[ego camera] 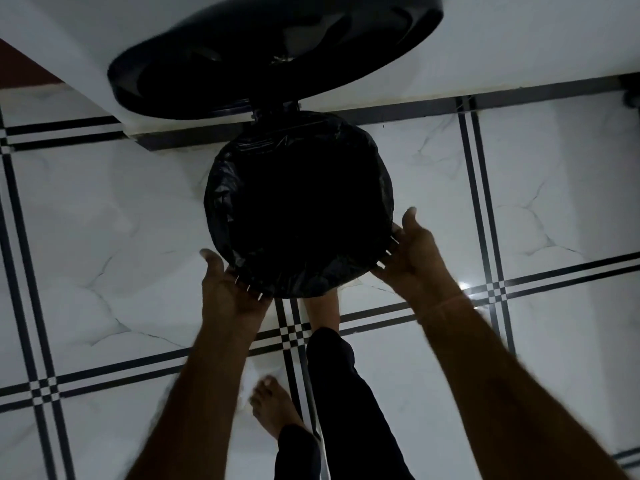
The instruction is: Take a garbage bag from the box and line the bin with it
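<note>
A round bin [372, 161] stands on the tiled floor with its black lid [214, 74] swung up and back. A black garbage bag [298, 209] fills the opening, and its edge is folded over the rim all round. My left hand [232, 289] holds the bag's edge at the near left of the rim, with fingers curled against it and the thumb out to the left. At the near right of the rim my right hand [412, 251] holds the edge the same way. The garbage bag box is out of view.
One bare foot [322, 310] reaches under the bin's near side and the other foot [273, 407] stands further back on the white marble tiles [104, 237] with black stripes. A white wall or cabinet base [485, 46] runs right behind the bin.
</note>
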